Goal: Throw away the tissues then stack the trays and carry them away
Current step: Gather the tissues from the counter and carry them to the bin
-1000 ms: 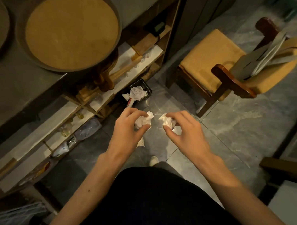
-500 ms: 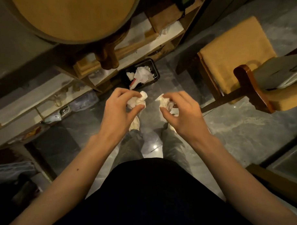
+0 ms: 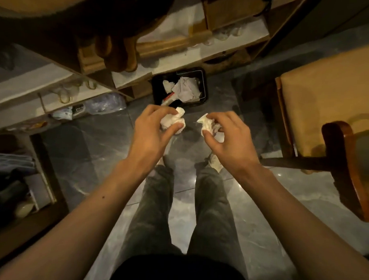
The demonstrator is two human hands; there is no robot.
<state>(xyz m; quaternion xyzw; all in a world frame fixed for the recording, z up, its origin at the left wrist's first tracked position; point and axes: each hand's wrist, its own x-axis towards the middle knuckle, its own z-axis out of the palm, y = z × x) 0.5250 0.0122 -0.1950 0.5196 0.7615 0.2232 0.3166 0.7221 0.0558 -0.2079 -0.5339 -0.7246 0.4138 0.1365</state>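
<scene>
My left hand is closed on a crumpled white tissue, and my right hand pinches a second crumpled tissue. Both hands hover over the floor just short of a small black bin that holds crumpled paper and sits against the foot of the shelves. The left tissue is right at the bin's near edge. A round wooden tray shows only by its rim at the top left, on the counter above.
Low wooden shelves with glasses and bottles run along the left and top. A wooden chair with a yellow cushion stands close on the right. My legs and shoes stand on the grey tile floor below my hands.
My view has tilted down and moved closer to the bin. Both hands, still holding their tissues, have come nearer to the bin's edge. The tray has slid almost out of view.
</scene>
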